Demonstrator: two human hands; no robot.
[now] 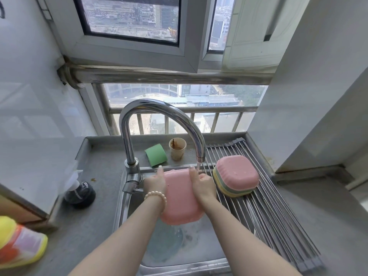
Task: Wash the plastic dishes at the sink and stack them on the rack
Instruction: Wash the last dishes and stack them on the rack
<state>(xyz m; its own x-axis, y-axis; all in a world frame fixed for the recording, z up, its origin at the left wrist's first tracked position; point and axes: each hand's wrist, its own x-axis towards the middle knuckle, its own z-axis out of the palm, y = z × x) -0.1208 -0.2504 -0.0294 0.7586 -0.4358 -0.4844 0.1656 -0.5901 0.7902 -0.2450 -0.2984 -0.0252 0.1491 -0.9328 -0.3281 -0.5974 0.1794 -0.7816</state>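
Observation:
A pink plastic dish (180, 198) is held bottom-up over the sink (179, 255), just left of the water running from the tap (159, 124). My left hand (155, 181) grips its left edge, and my right hand (201, 183) grips its right edge under the spout. A blue dish (166, 241) lies in the sink below it. On the roll-up metal rack (264, 218) to the right sits an upside-down stack of dishes (236, 178), pink on top with green and yellow beneath.
Behind the tap lie a green sponge (155, 154) and a stained paper cup (177, 149). A dark scrubber (80, 194) sits on the counter at left. A yellow and orange pouch (20, 246) lies at the near left edge.

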